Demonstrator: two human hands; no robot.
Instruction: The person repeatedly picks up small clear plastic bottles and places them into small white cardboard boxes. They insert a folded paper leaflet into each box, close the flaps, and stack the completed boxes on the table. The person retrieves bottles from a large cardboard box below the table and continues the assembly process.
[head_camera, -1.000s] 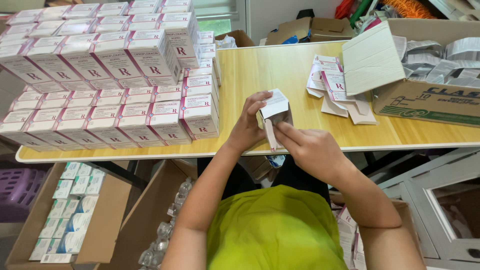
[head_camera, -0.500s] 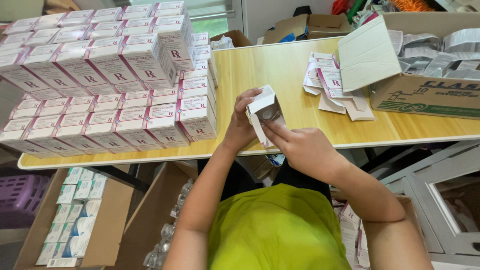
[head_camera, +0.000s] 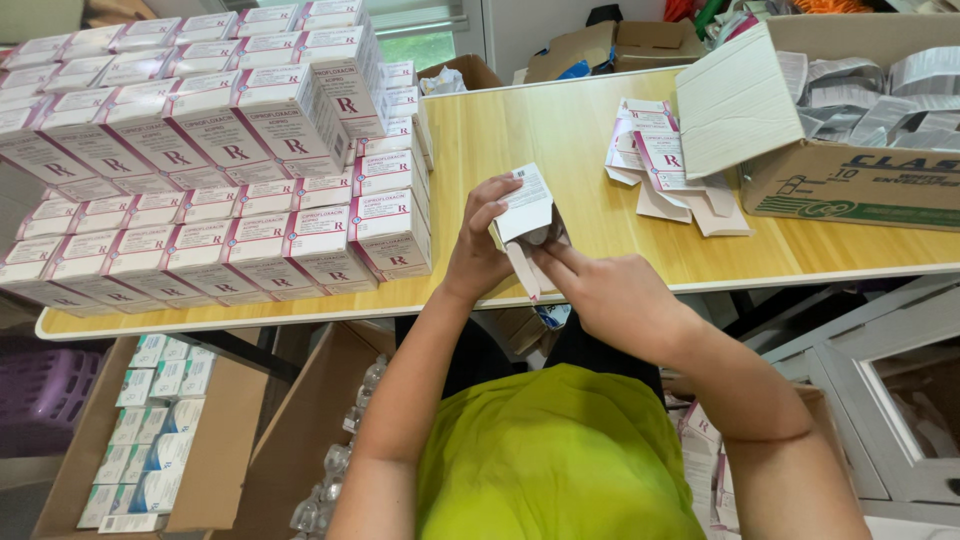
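A small white-and-pink carton (head_camera: 524, 215) sits between both my hands above the front edge of the wooden table (head_camera: 560, 140). My left hand (head_camera: 481, 247) grips the carton's left side, fingers curled over its top. From the right, my right hand (head_camera: 600, 290) has its fingers at the carton's open lower flap. A large stack of identical filled cartons (head_camera: 220, 170) stands on the table to my left. Flat unfolded cartons (head_camera: 665, 165) lie in a loose pile to the right.
An open cardboard box (head_camera: 850, 180) holding silver blister strips stands at the table's right end. Below the table on the left, a cardboard box (head_camera: 225, 450) holds several small blue-white packs; beside it is a purple basket (head_camera: 40, 385). More boxes stand behind the table.
The carton has been turned and lifted slightly between my hands, with its flap end now lower. The view has shifted a little; the stacks on the table have not moved.
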